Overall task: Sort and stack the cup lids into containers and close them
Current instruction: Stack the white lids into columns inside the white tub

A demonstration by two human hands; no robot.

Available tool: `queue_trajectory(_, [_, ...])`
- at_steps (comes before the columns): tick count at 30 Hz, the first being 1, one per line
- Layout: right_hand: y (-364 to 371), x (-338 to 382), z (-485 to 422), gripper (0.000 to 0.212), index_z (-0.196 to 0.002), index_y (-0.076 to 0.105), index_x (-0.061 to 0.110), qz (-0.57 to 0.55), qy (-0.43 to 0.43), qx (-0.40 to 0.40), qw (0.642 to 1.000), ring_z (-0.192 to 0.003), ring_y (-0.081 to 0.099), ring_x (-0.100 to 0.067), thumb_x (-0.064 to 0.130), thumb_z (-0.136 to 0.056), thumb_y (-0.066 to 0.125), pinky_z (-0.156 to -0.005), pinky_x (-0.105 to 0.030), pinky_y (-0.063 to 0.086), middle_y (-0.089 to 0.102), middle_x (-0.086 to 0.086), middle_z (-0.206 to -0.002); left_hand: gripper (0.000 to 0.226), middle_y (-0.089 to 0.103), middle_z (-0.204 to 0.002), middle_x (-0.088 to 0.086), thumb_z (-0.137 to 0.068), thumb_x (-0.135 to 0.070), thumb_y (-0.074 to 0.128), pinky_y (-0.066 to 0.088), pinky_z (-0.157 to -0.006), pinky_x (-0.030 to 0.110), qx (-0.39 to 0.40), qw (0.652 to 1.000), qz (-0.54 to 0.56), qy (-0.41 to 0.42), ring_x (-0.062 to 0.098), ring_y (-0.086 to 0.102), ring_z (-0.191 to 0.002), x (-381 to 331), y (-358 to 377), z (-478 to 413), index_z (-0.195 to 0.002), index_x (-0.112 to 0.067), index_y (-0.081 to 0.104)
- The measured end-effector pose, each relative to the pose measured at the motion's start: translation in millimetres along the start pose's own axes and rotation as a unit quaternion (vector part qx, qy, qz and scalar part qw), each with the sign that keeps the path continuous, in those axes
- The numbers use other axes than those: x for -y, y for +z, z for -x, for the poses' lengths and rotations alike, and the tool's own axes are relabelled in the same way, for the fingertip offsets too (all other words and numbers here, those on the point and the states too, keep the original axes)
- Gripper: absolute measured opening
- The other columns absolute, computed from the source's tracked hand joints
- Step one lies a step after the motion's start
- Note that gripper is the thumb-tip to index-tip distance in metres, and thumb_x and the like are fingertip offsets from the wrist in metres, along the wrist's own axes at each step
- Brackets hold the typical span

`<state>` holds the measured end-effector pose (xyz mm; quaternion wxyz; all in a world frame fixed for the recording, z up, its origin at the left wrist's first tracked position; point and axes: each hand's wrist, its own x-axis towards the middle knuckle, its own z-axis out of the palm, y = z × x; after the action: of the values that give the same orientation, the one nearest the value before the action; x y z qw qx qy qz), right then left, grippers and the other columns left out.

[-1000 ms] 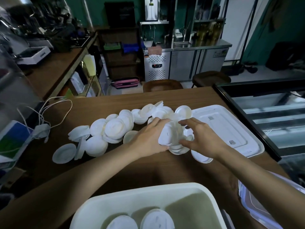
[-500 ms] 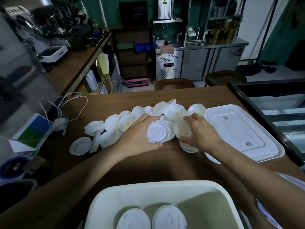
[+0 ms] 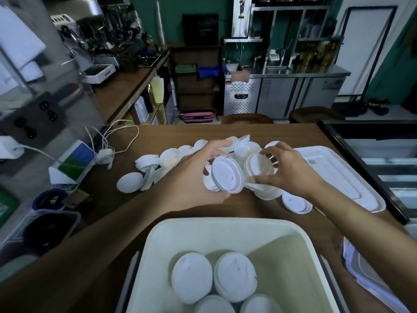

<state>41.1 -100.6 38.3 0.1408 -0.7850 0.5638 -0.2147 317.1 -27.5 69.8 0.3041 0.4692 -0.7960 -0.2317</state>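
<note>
Grips a short stack of round white plastic cup lids (image 3: 228, 176) on edge in the left hand (image 3: 191, 177), thumb beneath, fingers arched over the top, forearm stretched in from the lower left. Pinches a single paler round lid (image 3: 259, 164) in the right hand (image 3: 291, 170), thumb at the lower rim, fingers curled over the upper rim, just beside the stack and tilted towards it. Holds both above a loose heap of white lids (image 3: 167, 158) on the brown wooden surface (image 3: 259, 132), spread beneath the hands and out past the left hand. Close by the right wrist, one more lid (image 3: 296, 203) lying flat. Beyond the right hand, a flat white rectangular container lid (image 3: 338, 177). Nearer than both hands, between the forearms, a cream plastic tub (image 3: 203, 225) with stacks of white lids (image 3: 191, 276) standing inside. Well to the left of the left hand, a blue-and-green box (image 3: 74, 160) and a dark blue tub (image 3: 50, 199) with white writing too blurred to read.
</note>
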Motion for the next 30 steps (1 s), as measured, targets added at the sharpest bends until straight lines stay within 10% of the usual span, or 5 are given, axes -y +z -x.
queue_trajectory(18, [-46.1,78.3,111.4,0.065,-0.121,0.062,0.039,-0.122,-0.093,0.032,0.988,-0.108,0.062,-0.003,0.059,-0.065,0.089,-0.084,-0.017,0.052,0.060,0.021,-0.120,0.074,0.066,-0.130,-0.019,-0.069,-0.034,0.098,0.054,-0.099,0.024,0.103,0.992,0.068,-0.040,0.001,0.059,-0.126,-39.7,-26.2,76.5,-0.127,-0.036,0.053])
queue_trajectory(30, [-21.0,88.5,142.7,0.077,-0.135,0.054,0.040,0.063,-0.139,0.193,0.969,-0.111,0.050,0.002,0.073,-0.070,0.078,-0.086,-0.020,0.046,0.046,0.028,-0.124,0.058,0.049,-0.116,-0.025,-0.072,-0.055,0.087,0.045,-0.093,0.020,0.304,0.943,-0.136,-0.002,-0.004,0.047,-0.112,-41.2,3.7,114.3,-0.119,-0.045,0.055])
